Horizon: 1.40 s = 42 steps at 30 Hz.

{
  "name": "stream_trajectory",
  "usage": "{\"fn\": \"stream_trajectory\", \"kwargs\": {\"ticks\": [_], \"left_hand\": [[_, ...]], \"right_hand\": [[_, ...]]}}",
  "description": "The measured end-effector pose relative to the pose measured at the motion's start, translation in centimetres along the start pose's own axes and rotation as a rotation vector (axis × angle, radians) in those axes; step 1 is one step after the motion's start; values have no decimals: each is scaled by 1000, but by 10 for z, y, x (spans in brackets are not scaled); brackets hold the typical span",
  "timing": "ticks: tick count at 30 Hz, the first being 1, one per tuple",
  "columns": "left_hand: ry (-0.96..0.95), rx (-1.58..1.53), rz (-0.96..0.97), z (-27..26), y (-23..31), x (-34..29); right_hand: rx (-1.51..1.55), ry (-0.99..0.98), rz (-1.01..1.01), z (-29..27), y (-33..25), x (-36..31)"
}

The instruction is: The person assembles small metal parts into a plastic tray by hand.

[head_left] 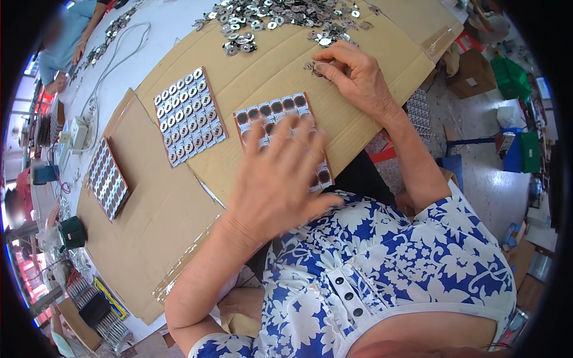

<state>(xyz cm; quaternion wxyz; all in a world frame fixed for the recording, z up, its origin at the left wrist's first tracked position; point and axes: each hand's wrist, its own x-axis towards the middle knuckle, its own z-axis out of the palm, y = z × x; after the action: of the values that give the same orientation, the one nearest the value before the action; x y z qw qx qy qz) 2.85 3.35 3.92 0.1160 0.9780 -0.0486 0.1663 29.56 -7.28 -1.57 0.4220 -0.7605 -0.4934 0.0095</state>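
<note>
My left hand (pixel 277 170) is spread flat, its fingers apart and slightly blurred, over a tray (pixel 240 116) with rows of dark round discs in pale square holders. It hides the middle of that tray; I cannot tell whether it touches. Up and to the right, my right hand (pixel 361 80) is closed in a pinch on a small metal piece (pixel 310 67), just above the cardboard. Left of the first tray lies a second tray (pixel 188 116), filled with rows of shiny ring-shaped metal plates.
Loose metal plates (pixel 280 17) lie in a heap at the far side of the cardboard (pixel 262 71). A stack of filled trays (pixel 108 179) stands at the left. A white cable (pixel 113 56) runs along the table. Another person's hand (pixel 79 52) is at the far left.
</note>
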Motion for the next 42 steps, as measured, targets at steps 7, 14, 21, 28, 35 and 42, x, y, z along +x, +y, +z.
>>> {"fn": "stream_trajectory", "kwargs": {"ticks": [7, 14, 21, 28, 35, 42], "left_hand": [[-107, 230, -386, -9, -123, -25], [-51, 327, -498, -15, -81, -50], [-206, -140, -139, -20, -58, -49], [-65, -88, -226, 5, -23, -47], [-24, -114, -261, 9, -16, -47], [15, -121, -250, 21, -19, -51]], "right_hand": [[-228, -48, -148, 11, -16, 20], [-292, 20, -300, 16, -18, 32], [747, -232, 366, 4, -47, 13], [825, -270, 428, 15, -67, 8], [768, -302, 426, 28, -83, 14], [658, -413, 213, 35, -86, 22]]}}
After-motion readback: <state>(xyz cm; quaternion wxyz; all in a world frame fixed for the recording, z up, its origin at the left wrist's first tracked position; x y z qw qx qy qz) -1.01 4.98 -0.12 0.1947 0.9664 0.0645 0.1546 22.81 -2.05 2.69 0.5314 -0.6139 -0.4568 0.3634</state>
